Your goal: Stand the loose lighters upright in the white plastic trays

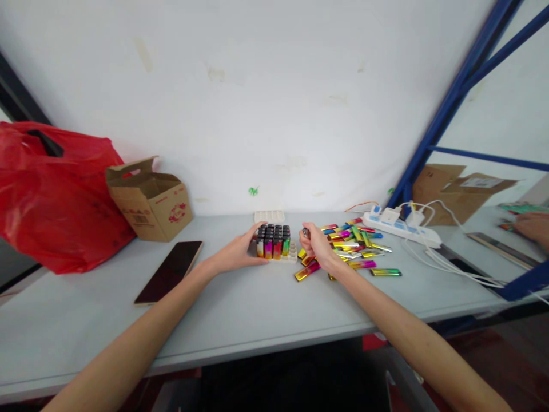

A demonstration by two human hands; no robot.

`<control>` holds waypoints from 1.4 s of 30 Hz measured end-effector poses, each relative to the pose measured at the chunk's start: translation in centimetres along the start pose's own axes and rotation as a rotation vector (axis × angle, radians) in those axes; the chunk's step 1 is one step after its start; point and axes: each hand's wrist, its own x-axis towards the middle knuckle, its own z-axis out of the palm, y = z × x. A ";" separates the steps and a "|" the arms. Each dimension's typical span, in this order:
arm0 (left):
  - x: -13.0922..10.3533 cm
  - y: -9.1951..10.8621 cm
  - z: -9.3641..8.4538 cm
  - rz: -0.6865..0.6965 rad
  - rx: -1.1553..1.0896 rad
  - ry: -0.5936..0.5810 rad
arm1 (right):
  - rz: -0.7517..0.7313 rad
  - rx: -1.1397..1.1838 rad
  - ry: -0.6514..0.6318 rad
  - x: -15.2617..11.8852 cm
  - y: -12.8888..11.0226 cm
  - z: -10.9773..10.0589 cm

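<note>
Upright lighters (pixel 277 246) with black tops and shiny coloured bodies stand in rows in a white tray (pixel 283 260) on the table. My left hand (pixel 239 250) is curved around the left side of this block, its thumb along the front and fingers behind the left edge. Just right of the tray, my right hand (pixel 316 245) is closed around a lighter (pixel 306 232); only its dark end shows. Beside and beyond that hand lies a loose pile of metallic lighters (pixel 349 244). Empty slots show along the tray's right side.
Behind stands another white tray (pixel 269 216). At left are a phone (pixel 170 272), an open cardboard box (pixel 158 209) and a red plastic bag (pixel 64 200). A power strip (pixel 401 228) with cables lies at right, near a blue frame (pixel 446 109). Another person's hand (pixel 533 226) shows far right.
</note>
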 end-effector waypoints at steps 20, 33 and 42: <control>-0.1 0.5 -0.1 -0.007 0.022 -0.001 | -0.349 -0.338 -0.028 -1.1 -1.0 -0.7; -0.1 0.3 -0.1 -0.010 0.018 0.009 | -0.624 -0.827 -0.058 -1.8 -0.7 -0.3; -0.1 0.7 -0.1 -0.024 0.029 0.014 | -0.576 -0.870 -0.161 -1.7 -0.5 -0.5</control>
